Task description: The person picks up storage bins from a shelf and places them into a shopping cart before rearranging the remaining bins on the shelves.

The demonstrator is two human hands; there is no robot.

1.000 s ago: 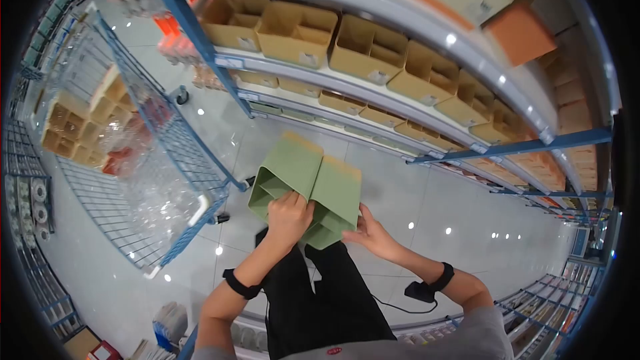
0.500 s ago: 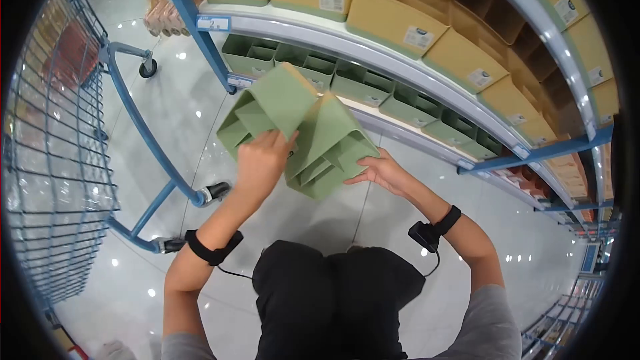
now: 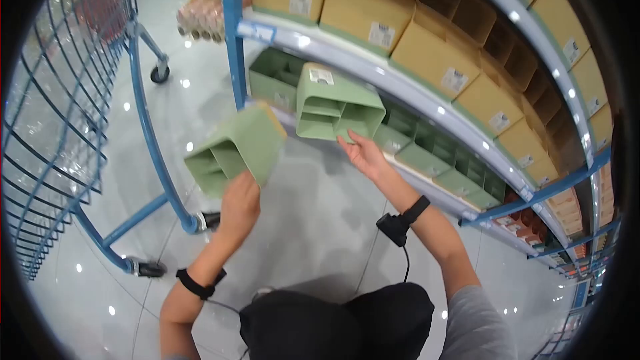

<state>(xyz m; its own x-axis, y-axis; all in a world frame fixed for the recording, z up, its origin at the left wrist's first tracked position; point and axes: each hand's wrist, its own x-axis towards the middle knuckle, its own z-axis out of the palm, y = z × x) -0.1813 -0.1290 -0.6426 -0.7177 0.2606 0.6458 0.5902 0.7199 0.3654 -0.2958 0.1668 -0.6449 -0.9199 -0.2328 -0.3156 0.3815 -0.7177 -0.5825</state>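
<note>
My left hand [image 3: 240,210] grips a green divided storage box [image 3: 257,143] by its rim. This box is tilted, with its open, partitioned side toward me and to the left. Farther out, my right hand [image 3: 365,157] holds the lower rim of a second green organizer box [image 3: 343,90] with its fingertips. That box lies on its side at the lower shelf, compartments facing me and a white label on its upper wall. Beside it on the shelf stand more green boxes [image 3: 275,87].
Yellow boxes [image 3: 433,60] with labels line the shelf above. A blue shelf post [image 3: 234,33] rises behind the left box. To my left stands a blue wire cart [image 3: 143,113] on casters. Pink-topped items [image 3: 202,10] are farther back. Glossy tiled floor [image 3: 313,227] lies below.
The two green boxes, close together before, are now apart. My right hand has moved its box forward to the lower shelf; my left hand has brought the other lower and left.
</note>
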